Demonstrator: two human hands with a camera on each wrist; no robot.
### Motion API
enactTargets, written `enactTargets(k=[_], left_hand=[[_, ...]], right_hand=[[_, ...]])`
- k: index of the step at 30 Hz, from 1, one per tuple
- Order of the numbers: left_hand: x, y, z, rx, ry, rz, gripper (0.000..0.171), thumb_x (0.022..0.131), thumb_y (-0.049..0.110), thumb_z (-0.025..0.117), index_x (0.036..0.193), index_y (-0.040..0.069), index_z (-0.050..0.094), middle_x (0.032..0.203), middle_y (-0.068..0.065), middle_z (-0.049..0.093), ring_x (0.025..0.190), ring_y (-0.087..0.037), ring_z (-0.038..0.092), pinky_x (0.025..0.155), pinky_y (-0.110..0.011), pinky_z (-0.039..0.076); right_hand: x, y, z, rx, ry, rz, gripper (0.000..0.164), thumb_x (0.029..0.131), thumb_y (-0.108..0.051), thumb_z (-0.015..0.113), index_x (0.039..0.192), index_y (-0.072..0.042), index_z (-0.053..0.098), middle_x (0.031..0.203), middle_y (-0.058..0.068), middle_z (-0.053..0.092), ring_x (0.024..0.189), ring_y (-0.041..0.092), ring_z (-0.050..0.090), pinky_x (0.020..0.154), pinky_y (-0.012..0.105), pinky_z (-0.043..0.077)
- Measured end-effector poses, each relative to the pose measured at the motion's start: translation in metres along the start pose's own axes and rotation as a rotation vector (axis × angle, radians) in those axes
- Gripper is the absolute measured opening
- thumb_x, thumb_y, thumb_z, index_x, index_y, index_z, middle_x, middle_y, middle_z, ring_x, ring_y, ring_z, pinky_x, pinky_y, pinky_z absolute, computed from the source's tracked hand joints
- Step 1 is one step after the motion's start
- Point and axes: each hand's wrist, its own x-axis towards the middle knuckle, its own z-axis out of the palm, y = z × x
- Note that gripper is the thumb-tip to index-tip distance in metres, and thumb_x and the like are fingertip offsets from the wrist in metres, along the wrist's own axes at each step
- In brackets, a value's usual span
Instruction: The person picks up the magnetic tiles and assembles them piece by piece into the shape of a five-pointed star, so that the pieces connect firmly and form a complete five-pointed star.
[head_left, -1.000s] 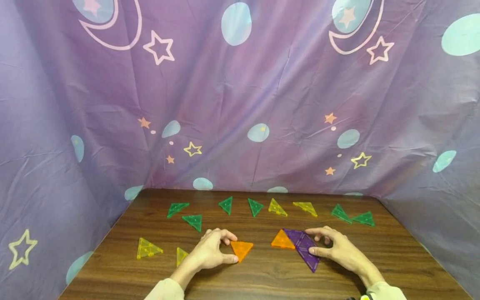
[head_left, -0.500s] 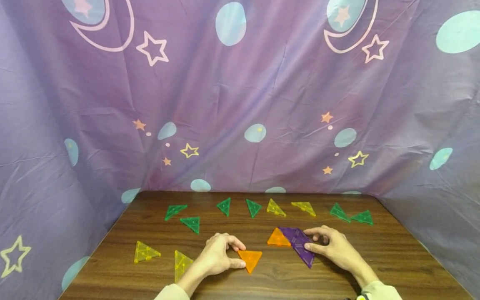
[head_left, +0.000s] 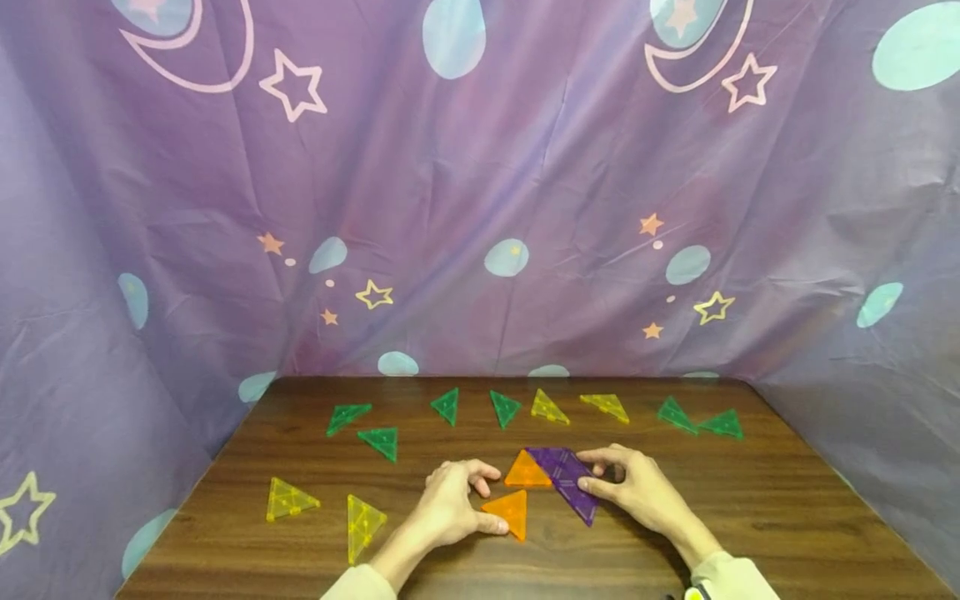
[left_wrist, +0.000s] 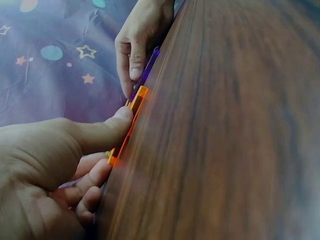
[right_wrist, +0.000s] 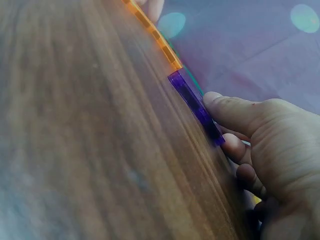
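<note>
My left hand (head_left: 455,504) grips an orange triangle magnetic tile (head_left: 513,512), its thumb on the near left side. In the left wrist view that orange tile (left_wrist: 131,125) shows edge-on, low over the wood, the other fingers curled behind it. My right hand (head_left: 633,490) holds the right side of a purple triangular piece (head_left: 564,479) between thumb and fingers. A second orange triangle tile (head_left: 527,471) sits against the purple piece's left side. The orange tile in my left hand lies just nearer to me than this joined group, a small gap between them.
Green triangle tiles (head_left: 444,407) and yellow ones (head_left: 550,408) lie scattered along the back of the brown table (head_left: 675,533). Two yellow triangle tiles (head_left: 365,527) lie to the left of my left hand. A purple patterned cloth (head_left: 420,208) hangs around the table.
My right hand has slid the purple piece and its attached orange tile leftward. My left hand has brought its orange tile rightward and turned it, so the two hands are now closer together.
</note>
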Motion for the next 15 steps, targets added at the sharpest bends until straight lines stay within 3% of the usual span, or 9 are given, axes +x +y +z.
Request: enactTargets(k=[3,6,15], left_hand=[[0.0042,0.0024,0.0015,-0.003,0.024,-0.028,0.065,0.067,0.023,0.11,0.123,0.011,0.079,0.091,0.006,0.072,0.105,-0.026,0.062,0.117,-0.069,0.039],[0.0072,0.004,0.0034,-0.008,0.042,-0.044,0.065,0.065,0.021,0.11,0.121,0.009,0.079,0.09,0.005,0.073,0.108,-0.031,0.064,0.117,-0.069,0.042],[0.0101,0.007,0.0085,0.045,0.078,-0.007,0.061,0.066,0.024,0.11,0.118,0.01,0.082,0.089,0.005,0.073,0.101,-0.025,0.065,0.112,-0.062,0.045]], right_hand=[[0.0001,-0.0015,0.0018,0.002,0.013,-0.015,0.041,0.093,-0.034,0.092,0.128,-0.015,0.083,0.096,-0.01,0.068,0.076,0.008,0.053,0.067,0.027,0.044],[-0.0012,-0.0011,0.0034,0.005,0.008,-0.044,0.04,0.093,-0.034,0.092,0.128,-0.016,0.083,0.097,-0.01,0.068,0.078,0.008,0.053,0.068,0.027,0.044],[-0.0017,-0.0007,0.0023,-0.043,0.022,-0.118,0.037,0.091,-0.035,0.093,0.125,-0.022,0.084,0.095,-0.013,0.068,0.08,0.008,0.053,0.072,0.028,0.041]])
